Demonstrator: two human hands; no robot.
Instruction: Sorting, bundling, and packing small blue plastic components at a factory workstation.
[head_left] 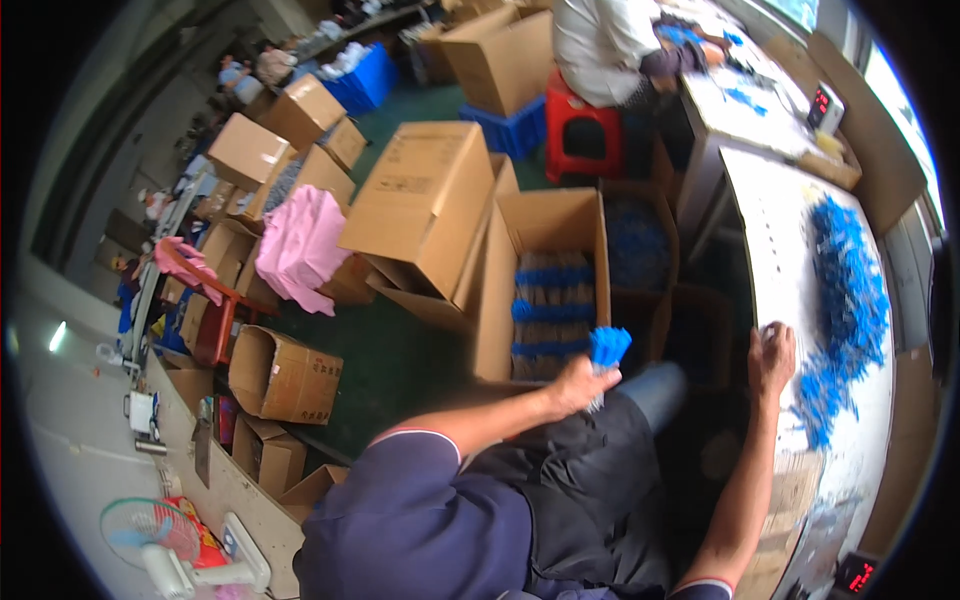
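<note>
The bundle of blue-tipped sticks (606, 350) sits in the left hand (578, 385), whose fingers are curled tight around its lower end. Just past this hand is an open cardboard box (545, 285) with more blue bundles stacked inside. The bundle could slip and spill, I think, because only one end is gripped. The right hand (771, 358) rests on the edge of the white desk (780, 250), fingers bent; I cannot tell if it pinches anything. Beyond it lies a pile of loose blue pieces (845, 310), which a nudge could knock off.
</note>
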